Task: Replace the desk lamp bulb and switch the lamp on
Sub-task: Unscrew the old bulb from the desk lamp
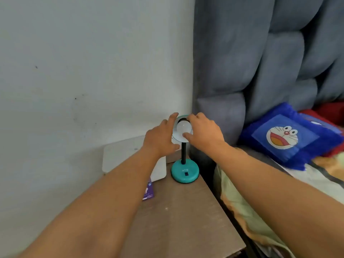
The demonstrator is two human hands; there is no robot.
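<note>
A small teal desk lamp stands at the far right corner of a brown bedside table; its round base (185, 173) carries a dark switch on top, and a black stem rises to the shade (179, 137), which faces me. A white bulb (183, 127) sits inside the shade. My left hand (161, 137) grips the shade's left rim, thumb under it and fingers over the top. My right hand (202, 134) has its fingers and thumb closed around the bulb.
A white flat box (128, 155) leans against the wall at the table's (186, 216) back left, with a small purple packet (149, 191) beside it. A bed with a blue cartoon pillow (290, 136) and a grey padded headboard (260, 62) borders the table on the right.
</note>
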